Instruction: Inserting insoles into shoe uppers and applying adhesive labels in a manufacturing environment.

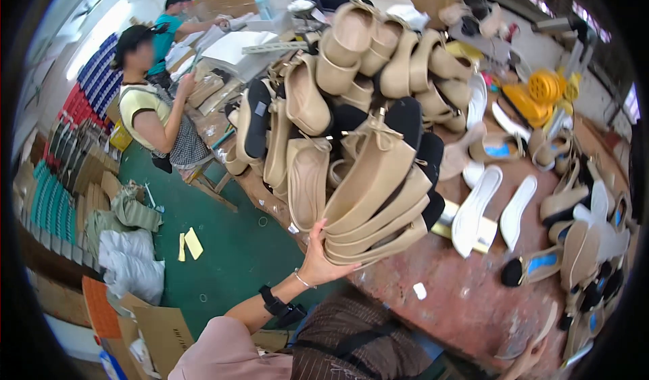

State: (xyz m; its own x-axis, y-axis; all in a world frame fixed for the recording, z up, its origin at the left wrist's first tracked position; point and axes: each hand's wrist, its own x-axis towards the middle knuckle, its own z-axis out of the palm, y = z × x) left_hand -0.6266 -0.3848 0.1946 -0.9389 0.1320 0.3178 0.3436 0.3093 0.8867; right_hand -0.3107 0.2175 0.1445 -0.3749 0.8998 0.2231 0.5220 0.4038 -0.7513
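Note:
My left hand (pixel 323 261) is closed round the ends of a stack of beige flat shoes (pixel 368 201). The stack is tilted over the table's near edge. A bow tops the uppermost shoe, and black soles show at the far side. Behind it rises a large pile of more beige shoes (pixel 307 96), some with black soles. At the lower right, my right hand (pixel 529 361) is partly cut off by the frame edge. Its fingers close on a pale, thin, insole-shaped piece (pixel 549 322), seen only in part.
White insoles (pixel 476 207) lie on the reddish table (pixel 412 322). More shoes (pixel 581 251) crowd its right side, near a yellow machine (pixel 534 96). Two people (pixel 152 109) work at the far left. Cardboard boxes (pixel 159 336) and grey sacks (pixel 132 258) stand on the green floor.

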